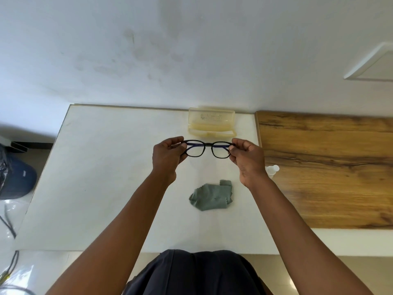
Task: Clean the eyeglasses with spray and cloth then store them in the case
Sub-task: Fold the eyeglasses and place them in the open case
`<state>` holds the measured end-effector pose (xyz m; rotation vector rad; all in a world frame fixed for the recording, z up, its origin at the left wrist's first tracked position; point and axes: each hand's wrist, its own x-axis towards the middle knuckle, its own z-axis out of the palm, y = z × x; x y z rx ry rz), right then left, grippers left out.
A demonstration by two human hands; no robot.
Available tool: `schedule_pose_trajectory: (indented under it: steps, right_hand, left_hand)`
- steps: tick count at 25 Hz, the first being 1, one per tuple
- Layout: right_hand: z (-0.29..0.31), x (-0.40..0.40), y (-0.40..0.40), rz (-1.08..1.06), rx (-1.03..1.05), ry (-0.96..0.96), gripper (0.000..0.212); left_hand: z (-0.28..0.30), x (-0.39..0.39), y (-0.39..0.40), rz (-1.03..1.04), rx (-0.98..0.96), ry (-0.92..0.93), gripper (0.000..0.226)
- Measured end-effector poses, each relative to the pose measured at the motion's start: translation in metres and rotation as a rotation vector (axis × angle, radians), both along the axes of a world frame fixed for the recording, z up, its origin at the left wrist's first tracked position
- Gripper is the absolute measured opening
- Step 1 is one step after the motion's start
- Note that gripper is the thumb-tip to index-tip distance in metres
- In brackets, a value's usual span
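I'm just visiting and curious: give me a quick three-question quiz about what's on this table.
1. True or false: the case is open.
2. Which hand holds the eyeglasses? A) only the left hand B) only the right hand C) both
3. Fill in: the grey cloth lies crumpled on the white table, ______ the person than the eyeglasses.

Key: 1 true; 2 C; 3 nearer.

Home room: white table (pixel 106 167), wooden board (pixel 329 167).
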<state>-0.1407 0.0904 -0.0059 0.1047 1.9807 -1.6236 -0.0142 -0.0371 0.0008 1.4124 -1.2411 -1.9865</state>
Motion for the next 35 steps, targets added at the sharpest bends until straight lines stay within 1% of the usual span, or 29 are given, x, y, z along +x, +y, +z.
schedule_pose_trajectory:
  steps: [6, 11, 15, 18, 23, 30, 32, 35]
  right_hand:
    - [0.007, -0.041, -0.028, -0.007, 0.069, 0.117, 0.022]
    - [0.005, -0.058, -0.037, 0.029, 0.156, 0.169, 0.020]
    - [0.001, -0.064, -0.043, 0.058, 0.229, 0.243, 0.019]
    - [-0.002, -0.066, -0.044, 0.104, 0.278, 0.291, 0.024]
    - [-0.010, -0.062, -0.041, 0.200, 0.340, 0.344, 0.041]
    - [-0.022, -0.055, -0.037, 0.361, 0.503, 0.586, 0.037]
    - [-0.026, -0.055, -0.036, 0.404, 0.532, 0.612, 0.038]
    - [-0.028, -0.057, -0.034, 0.429, 0.542, 0.596, 0.039]
  left_hand:
    - [0.005, -0.042, -0.022, -0.047, -0.093, -0.018, 0.028]
    - [0.002, -0.067, -0.043, -0.087, -0.210, -0.145, 0.024]
    - [-0.003, -0.078, -0.049, -0.107, -0.241, -0.228, 0.025]
    - [-0.007, -0.080, -0.049, -0.125, -0.261, -0.279, 0.025]
    - [-0.013, -0.077, -0.047, -0.154, -0.280, -0.305, 0.026]
    - [-0.027, -0.068, -0.039, -0.182, -0.317, -0.338, 0.021]
    - [-0.029, -0.067, -0.037, -0.180, -0.357, -0.331, 0.021]
    - [-0.031, -0.067, -0.035, -0.216, -0.438, -0.354, 0.021]
